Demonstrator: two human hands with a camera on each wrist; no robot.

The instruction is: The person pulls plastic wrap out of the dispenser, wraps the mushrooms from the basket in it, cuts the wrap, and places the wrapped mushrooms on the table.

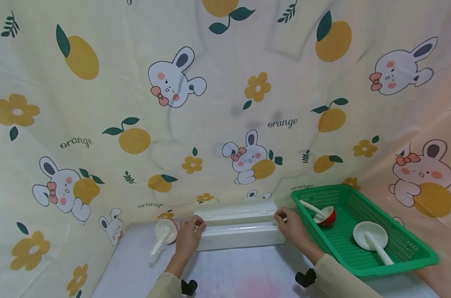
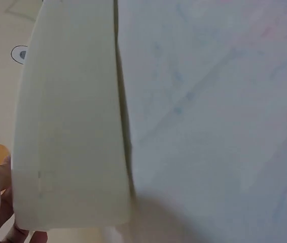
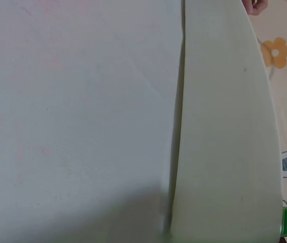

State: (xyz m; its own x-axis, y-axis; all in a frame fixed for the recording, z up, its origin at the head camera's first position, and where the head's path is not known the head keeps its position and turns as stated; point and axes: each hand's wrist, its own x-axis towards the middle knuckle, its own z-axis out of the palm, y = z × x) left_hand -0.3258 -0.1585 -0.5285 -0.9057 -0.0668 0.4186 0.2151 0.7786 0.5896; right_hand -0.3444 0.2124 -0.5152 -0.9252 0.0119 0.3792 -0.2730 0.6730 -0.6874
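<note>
A long white box (image 1: pixel 240 240), which looks like a cling film dispenser, stands across the table with its lid (image 1: pixel 236 211) raised. At its left end, my left hand (image 1: pixel 189 236) has thumb and fingers curled at the lid's corner. My right hand (image 1: pixel 293 227) pinches at the opposite corner. The wrist views show the box's smooth front face (image 2: pixel 72 126) up close, with fingertips (image 2: pixel 19 234) around its end. A small green piece (image 3: pixel 286 221) shows beside my right thumb. Left of the box lies a ladle (image 1: pixel 162 236) with clear wrinkled film around its handle.
A green plastic basket (image 1: pixel 378 271) stands at the right, holding a red-and-white ladle (image 1: pixel 326 216) and a white ladle (image 1: pixel 370 236). Behind the table (image 1: pixel 232 273) hangs a printed cloth (image 1: pixel 218 124) with rabbits and oranges, close to the box's back.
</note>
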